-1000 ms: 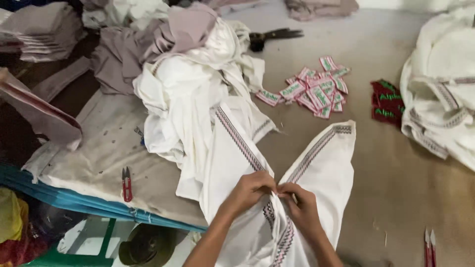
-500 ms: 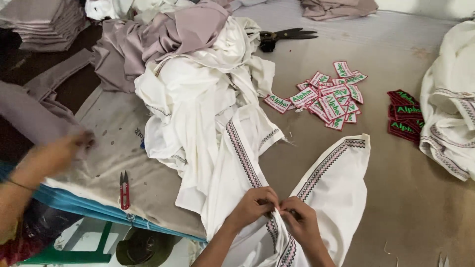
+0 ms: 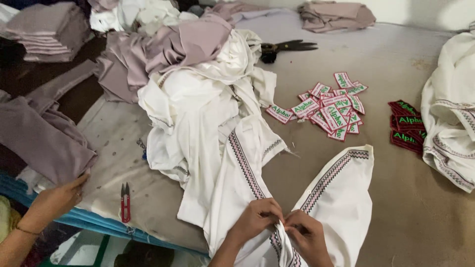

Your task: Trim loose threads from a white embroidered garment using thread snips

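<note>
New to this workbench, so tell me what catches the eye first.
At bottom centre, the left hand and right hand pinch a white garment with dark zigzag-embroidered trim. Beyond it, white and red woven labels lie scattered on the tan table, black shears farther back.

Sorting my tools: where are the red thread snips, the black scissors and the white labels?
red thread snips (image 3: 125,203): head view, red handle.
black scissors (image 3: 288,47): head view, blades.
white labels (image 3: 332,108): head view, pile's middle.
</note>
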